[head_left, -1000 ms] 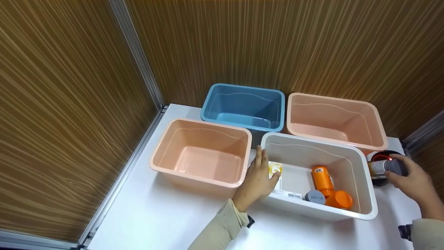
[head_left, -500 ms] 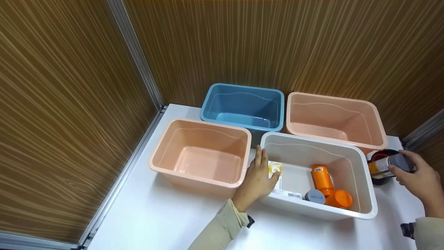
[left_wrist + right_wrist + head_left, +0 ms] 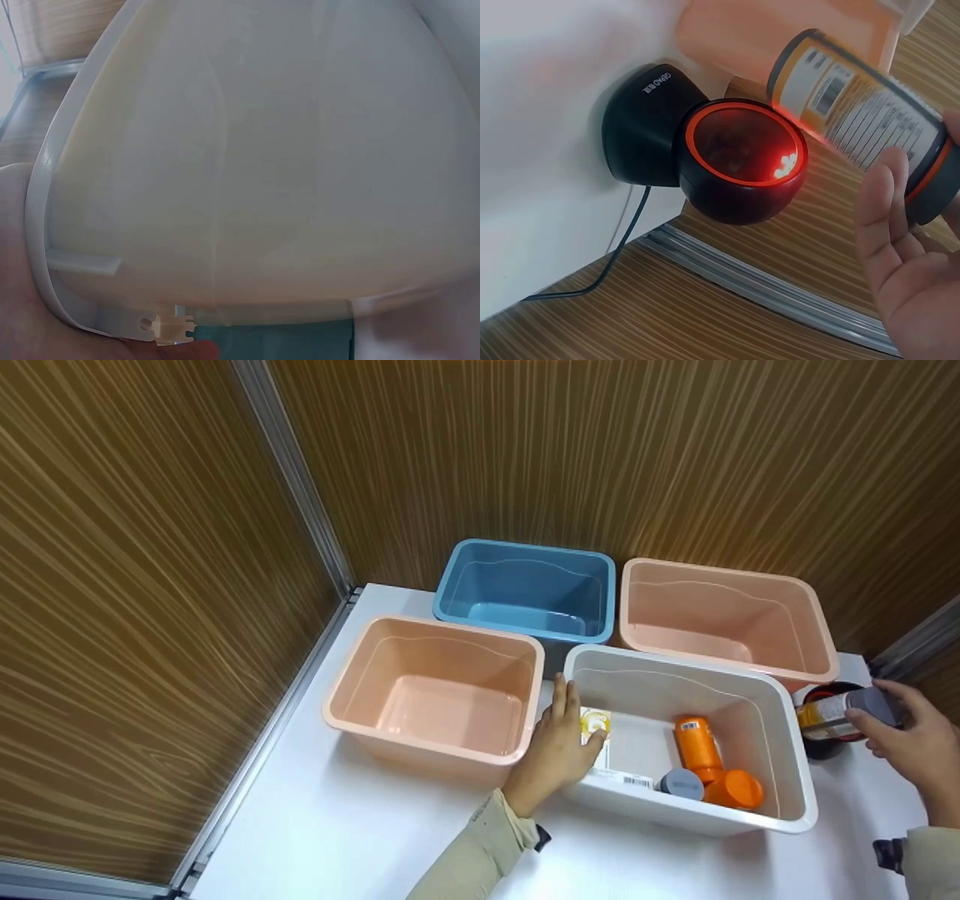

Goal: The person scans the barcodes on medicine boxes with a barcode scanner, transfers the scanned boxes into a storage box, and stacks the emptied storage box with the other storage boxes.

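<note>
A supplement-type bottle (image 3: pixel 859 105) with a grey cap and a white, orange-edged label is in my right hand (image 3: pixel 911 731), which grips it by the cap end. In the right wrist view its barcode side leans toward a black barcode scanner (image 3: pixel 742 150), whose orange-ringed window glows red; bottle and scanner look close together. My left hand (image 3: pixel 555 742) lies on the left end of the white bin (image 3: pixel 679 664), fingers straight along the rim and thumb over the inner side. Inside are an orange bottle (image 3: pixel 697 746), an orange cap (image 3: pixel 735 790), a grey cap (image 3: pixel 682 784) and white boxes (image 3: pixel 596 735).
A peach bin (image 3: pixel 435 697) stands left of the white one. Behind are a blue bin (image 3: pixel 525 589) and another peach bin (image 3: pixel 720 615). Wood-patterned walls (image 3: pixel 487 450) enclose the white table (image 3: pixel 315 810). The scanner's cable (image 3: pixel 615 262) hangs over the table edge.
My right hand has shifted slightly right with the bottle, and more of the bottle's label shows over the scanner. The left hand stays at the white bin's end.
</note>
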Motion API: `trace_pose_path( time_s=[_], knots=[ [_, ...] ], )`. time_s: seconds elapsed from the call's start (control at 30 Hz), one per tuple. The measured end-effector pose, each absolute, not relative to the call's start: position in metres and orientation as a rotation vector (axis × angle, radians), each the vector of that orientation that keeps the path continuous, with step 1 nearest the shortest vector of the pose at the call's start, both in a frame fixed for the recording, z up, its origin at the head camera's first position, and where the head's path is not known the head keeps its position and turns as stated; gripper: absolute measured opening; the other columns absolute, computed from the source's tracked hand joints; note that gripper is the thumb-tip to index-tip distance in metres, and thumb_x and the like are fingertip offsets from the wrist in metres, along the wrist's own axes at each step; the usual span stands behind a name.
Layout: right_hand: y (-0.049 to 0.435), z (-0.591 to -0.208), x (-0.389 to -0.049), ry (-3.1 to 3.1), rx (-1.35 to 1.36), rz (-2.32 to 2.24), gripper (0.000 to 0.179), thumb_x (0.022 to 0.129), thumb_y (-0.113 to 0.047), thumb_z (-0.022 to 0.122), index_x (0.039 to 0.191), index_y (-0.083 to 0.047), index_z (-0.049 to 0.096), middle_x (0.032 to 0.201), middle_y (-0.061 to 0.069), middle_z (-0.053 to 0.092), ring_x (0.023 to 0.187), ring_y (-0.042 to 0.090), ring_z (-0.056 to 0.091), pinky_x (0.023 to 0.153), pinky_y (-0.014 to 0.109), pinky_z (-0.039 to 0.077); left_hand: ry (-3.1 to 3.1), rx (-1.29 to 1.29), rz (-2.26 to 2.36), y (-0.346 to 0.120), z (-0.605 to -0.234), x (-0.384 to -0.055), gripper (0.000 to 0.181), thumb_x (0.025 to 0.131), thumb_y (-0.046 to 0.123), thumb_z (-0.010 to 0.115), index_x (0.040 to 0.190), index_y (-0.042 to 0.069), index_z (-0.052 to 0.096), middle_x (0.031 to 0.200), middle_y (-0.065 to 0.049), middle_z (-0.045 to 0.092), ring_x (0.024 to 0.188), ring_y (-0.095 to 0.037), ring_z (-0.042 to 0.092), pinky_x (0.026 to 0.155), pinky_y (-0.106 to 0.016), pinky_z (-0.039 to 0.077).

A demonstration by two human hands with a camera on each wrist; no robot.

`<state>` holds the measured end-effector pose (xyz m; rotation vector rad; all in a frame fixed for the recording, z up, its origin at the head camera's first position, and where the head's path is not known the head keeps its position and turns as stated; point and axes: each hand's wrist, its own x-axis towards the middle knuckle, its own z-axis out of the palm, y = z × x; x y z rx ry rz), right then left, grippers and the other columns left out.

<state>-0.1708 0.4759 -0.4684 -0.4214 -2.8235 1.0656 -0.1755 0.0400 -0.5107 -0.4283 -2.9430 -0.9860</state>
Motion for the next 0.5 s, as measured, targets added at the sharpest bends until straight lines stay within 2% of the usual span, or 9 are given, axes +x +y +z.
trace_pose_path(
  time_s=[0.23,0.5],
  knots=[
    [0.4759,-0.4690,-0.1710,-2.791,-0.507,1.057,0.083,0.090,-0.045,0.057,0.146,0.003,0.020,0.131,0.039,0.032,0.095,0.047,0.045,0.047,0.013,0.040,-2.970,-0.418,-0.982,0.0397,-0.5105,-0.1758,0.085,0.092,0.048,0.051,0.152,0.004,0.009,0.157,-0.007,-0.009,0.130,-0.027,0.036,0.104,-0.036,0.032],
    [0.4758,-0.4705,-0.1707,-2.801,-0.512,1.018,0.084,0.089,-0.046,0.058,0.143,0.007,0.021,0.132,0.038,0.033,0.099,0.049,0.044,0.045,0.010,0.040,-2.977,-0.413,-0.953,0.0402,-0.5106,-0.1762,0.085,0.092,0.050,0.050,0.151,0.004,0.010,0.157,-0.008,-0.007,0.130,-0.026,0.037,0.103,-0.036,0.033]
  ],
)
